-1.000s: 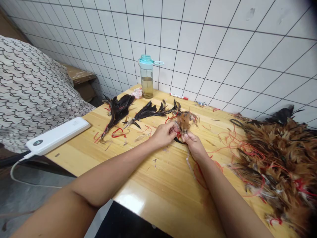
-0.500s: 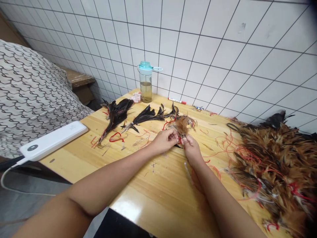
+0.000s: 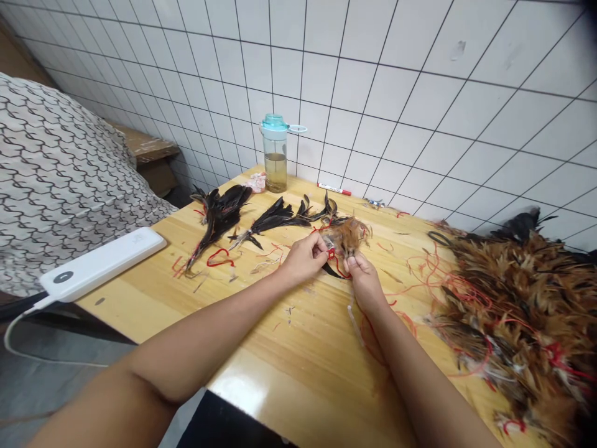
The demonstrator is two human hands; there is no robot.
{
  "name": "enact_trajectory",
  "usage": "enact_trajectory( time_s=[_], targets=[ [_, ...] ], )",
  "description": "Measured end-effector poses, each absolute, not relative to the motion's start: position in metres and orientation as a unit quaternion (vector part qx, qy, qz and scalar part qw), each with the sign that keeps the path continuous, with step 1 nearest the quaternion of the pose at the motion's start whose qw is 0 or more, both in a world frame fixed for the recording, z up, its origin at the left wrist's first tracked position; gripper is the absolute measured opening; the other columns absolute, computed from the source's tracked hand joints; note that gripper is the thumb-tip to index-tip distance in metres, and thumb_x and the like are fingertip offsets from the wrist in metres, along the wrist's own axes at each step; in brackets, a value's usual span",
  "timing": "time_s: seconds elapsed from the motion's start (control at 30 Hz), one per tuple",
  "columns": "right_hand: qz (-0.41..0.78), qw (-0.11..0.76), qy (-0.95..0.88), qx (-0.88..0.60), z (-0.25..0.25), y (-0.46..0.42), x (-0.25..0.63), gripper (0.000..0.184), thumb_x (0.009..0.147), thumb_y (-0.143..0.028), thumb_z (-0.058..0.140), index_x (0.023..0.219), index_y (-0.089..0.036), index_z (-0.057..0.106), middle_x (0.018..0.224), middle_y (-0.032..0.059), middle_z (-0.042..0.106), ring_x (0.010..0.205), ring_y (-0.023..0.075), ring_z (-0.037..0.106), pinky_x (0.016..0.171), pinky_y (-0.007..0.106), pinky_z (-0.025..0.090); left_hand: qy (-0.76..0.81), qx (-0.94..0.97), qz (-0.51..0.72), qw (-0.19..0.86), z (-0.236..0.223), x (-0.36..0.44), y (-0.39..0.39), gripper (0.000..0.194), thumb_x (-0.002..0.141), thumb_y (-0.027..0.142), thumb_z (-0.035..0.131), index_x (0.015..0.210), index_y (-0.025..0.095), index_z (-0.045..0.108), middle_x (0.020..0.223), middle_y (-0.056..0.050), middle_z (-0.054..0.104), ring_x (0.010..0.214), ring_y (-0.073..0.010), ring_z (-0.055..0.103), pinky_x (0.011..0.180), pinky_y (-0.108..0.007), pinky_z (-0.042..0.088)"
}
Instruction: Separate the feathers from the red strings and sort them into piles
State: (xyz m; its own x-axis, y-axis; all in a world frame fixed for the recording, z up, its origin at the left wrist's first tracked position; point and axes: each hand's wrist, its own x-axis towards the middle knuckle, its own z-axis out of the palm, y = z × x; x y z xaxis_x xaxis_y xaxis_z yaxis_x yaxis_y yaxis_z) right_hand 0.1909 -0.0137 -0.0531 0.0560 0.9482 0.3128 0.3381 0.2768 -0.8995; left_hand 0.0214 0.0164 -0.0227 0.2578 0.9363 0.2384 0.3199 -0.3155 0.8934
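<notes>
Your left hand (image 3: 305,256) and right hand (image 3: 362,277) both pinch the red thread (image 3: 332,254) binding the brown feather bundle (image 3: 347,235) between them; next, draw it off gently.

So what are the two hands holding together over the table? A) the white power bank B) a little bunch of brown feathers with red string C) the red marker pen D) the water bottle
B: the left hand and the right hand both pinch a small brown feather bundle with red string at its base, while the bottle stands apart by the wall.
</notes>
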Motion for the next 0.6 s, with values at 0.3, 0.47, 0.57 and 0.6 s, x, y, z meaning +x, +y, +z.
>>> enact_trajectory(
  time_s=[0.3, 0.47, 0.57, 0.6],
  targets=[
    [0.288, 0.474, -0.669, -0.495, -0.0438, -0.0151, 0.1884, 0.035, 0.087, -0.040, 0.045, 0.057, -0.022, 0.044, 0.065, 0.0007, 0.045, 0.071, 0.0176, 0.046, 0.071, 0.030, 0.041, 0.313, 0.836, 0.405, 0.200, -0.0231, 0.0186, 0.0134, 0.010, 0.077, 0.008, 0.048, 0.073, 0.017, 0.050, 0.072, -0.001, 0.056, 0.067, -0.0113, 0.051, 0.064, -0.023, 0.039],
    [0.265, 0.437, -0.689, -0.514, -0.0459, -0.0126, 0.1885, 0.029, 0.083, -0.036, 0.043, 0.057, -0.023, 0.040, 0.063, 0.0002, 0.044, 0.066, 0.0170, 0.044, 0.068, 0.030, 0.040, 0.317, 0.839, 0.394, 0.203, -0.0267, 0.0217, 0.0141, 0.009, 0.078, 0.011, 0.050, 0.072, 0.016, 0.055, 0.072, -0.003, 0.060, 0.068, -0.0121, 0.054, 0.066, -0.024, 0.041],
    [0.221, 0.421, -0.699, -0.534, -0.0448, -0.0130, 0.1862, 0.025, 0.081, -0.030, 0.042, 0.057, -0.023, 0.039, 0.065, 0.0016, 0.045, 0.067, 0.0181, 0.045, 0.069, 0.030, 0.040, 0.321, 0.835, 0.379, 0.237, -0.0277, 0.0243, 0.0138, 0.011, 0.078, 0.012, 0.050, 0.070, 0.015, 0.058, 0.076, -0.005, 0.063, 0.072, -0.0133, 0.057, 0.070, -0.025, 0.043],
    [0.206, 0.418, -0.702, -0.539, -0.0441, -0.0134, 0.1854, 0.023, 0.080, -0.028, 0.041, 0.058, -0.024, 0.039, 0.066, 0.0022, 0.046, 0.068, 0.0184, 0.046, 0.069, 0.031, 0.040, 0.327, 0.829, 0.376, 0.254, -0.0272, 0.0249, 0.0131, 0.012, 0.078, 0.013, 0.050, 0.070, 0.015, 0.058, 0.076, -0.005, 0.063, 0.073, -0.0134, 0.058, 0.070, -0.025, 0.043]
  ],
)
